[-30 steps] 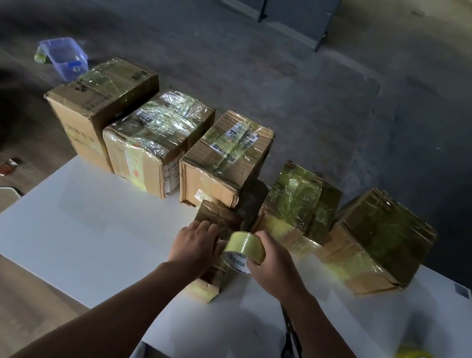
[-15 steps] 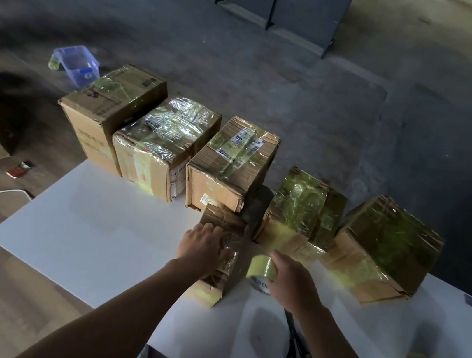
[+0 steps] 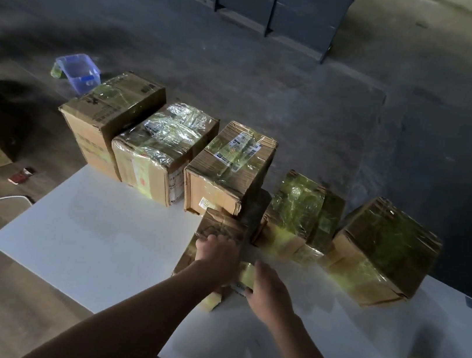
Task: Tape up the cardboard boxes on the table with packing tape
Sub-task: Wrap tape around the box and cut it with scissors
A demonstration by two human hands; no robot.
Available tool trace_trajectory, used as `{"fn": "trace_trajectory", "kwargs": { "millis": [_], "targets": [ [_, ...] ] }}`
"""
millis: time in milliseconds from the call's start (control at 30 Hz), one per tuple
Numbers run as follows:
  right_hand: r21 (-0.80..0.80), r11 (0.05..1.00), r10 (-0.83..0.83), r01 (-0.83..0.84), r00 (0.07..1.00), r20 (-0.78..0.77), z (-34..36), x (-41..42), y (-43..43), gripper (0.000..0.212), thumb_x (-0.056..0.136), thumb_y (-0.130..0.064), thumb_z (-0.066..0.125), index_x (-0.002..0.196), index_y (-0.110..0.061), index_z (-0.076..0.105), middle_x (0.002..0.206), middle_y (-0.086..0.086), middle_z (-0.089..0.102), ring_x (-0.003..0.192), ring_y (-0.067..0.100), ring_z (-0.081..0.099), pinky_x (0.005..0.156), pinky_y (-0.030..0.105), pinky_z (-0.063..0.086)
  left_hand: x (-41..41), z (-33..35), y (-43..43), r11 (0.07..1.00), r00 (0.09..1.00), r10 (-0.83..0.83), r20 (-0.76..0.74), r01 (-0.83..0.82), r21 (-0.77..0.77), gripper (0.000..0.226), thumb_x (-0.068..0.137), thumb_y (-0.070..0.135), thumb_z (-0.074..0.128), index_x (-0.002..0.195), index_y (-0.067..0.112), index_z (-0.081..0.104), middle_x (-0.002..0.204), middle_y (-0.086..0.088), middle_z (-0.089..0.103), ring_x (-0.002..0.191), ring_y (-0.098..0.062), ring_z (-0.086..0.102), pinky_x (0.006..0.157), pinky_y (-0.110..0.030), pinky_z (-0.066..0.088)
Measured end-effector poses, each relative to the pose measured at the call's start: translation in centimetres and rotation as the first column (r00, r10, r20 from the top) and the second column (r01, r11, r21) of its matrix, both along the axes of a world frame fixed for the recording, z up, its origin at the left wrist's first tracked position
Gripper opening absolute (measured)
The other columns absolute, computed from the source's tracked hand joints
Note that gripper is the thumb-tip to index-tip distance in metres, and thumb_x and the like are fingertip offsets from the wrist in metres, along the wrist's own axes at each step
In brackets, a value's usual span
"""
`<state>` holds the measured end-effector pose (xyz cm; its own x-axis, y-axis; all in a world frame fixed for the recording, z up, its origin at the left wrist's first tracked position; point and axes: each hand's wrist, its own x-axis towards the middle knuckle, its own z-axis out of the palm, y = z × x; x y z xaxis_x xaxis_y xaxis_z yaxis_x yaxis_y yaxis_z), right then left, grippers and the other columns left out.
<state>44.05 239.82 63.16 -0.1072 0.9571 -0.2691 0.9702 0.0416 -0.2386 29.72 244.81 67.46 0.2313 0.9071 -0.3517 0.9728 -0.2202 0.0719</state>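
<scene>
Head: tape roll (image 3: 246,274), lettering seemingly unreadable
</scene>
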Motion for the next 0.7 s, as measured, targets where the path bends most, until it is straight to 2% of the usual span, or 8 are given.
{"fn": "trace_trajectory", "kwargs": {
  "millis": [100,233,400,500,600,700],
  "targets": [
    [0.02,1.0,-0.008,0.008,1.0,0.002,0.1,0.1,-0.3,0.055,0.09,-0.031,0.063,0.133,-0.009,0.037,0.126,0.009,0.05,0.116,0.024,0.049,0.09,0.028,0.045,0.2,0.4,0.7,0.998,1.0,0.004,0.0,-0.004,-0.066,0.051,0.091,0.038,0.058,0.132,0.009,0.05,0.127,-0.012,0.056,0.114,-0.03,0.055,0.092,-0.042,0.046],
    [-0.023,1.0,-0.016,0.016,1.0,-0.009,0.6,0.1,-0.2,0.056,0.091,-0.033,0.06,0.136,-0.008,0.037,0.128,0.01,0.047,0.118,0.025,0.047,0.093,0.03,0.042,0.3,0.5,0.5,0.997,1.0,-0.011,-0.028,0.009,-0.08,0.052,0.093,0.039,0.056,0.133,0.007,0.048,0.128,-0.013,0.055,0.115,-0.029,0.054,0.091,-0.04,0.046],
    [-0.035,0.999,-0.032,0.031,0.999,-0.043,1.4,-0.2,-0.5,0.056,0.087,-0.047,0.06,0.127,-0.011,0.044,0.123,0.008,0.05,0.112,0.024,0.05,0.088,0.029,0.043,0.0,0.6,0.4,0.994,0.998,-0.051,0.036,0.054,-0.097,0.046,0.093,0.024,0.056,0.133,0.003,0.049,0.128,-0.017,0.053,0.113,-0.028,0.054,0.092,-0.035,0.051],
    [-0.071,0.997,-0.029,0.025,0.997,-0.067,2.3,-0.5,-0.2,0.066,0.084,-0.04,0.067,0.137,-0.012,0.038,0.13,0.007,0.048,0.119,0.025,0.049,0.094,0.031,0.041,-0.9,0.7,-0.1,0.989,0.989,-0.137,0.06,0.139,-0.048,0.04,0.096,0.021,0.046,0.131,0.001,0.049,0.126,-0.02,0.054,0.113,-0.029,0.055,0.092,-0.034,0.051],
    [-0.041,0.999,-0.034,0.029,0.993,-0.116,3.8,-1.0,0.1,0.061,0.081,-0.035,0.071,0.132,-0.015,0.043,0.125,0.005,0.053,0.115,0.024,0.053,0.091,0.031,0.043,-2.4,1.1,-0.5,0.995,0.972,-0.094,0.214,0.1,-0.019,0.034,0.097,0.019,0.042,0.125,0.003,0.051,0.118,-0.017,0.057,0.104,-0.026,0.058,0.086,-0.032,0.052],
    [0.042,0.998,-0.026,0.037,0.973,-0.229,5.7,-1.5,0.4,0.042,0.08,-0.03,0.071,0.116,-0.022,0.051,0.106,-0.003,0.059,0.1,0.02,0.058,0.083,0.03,0.048,-4.8,1.6,-0.4,1.0,0.885,0.02,0.465,-0.01,-0.024,0.016,0.096,0.024,0.045,0.098,0.016,0.059,0.091,-0.005,0.064,0.079,-0.017,0.062,0.063,-0.025,0.051]
  ]
}}
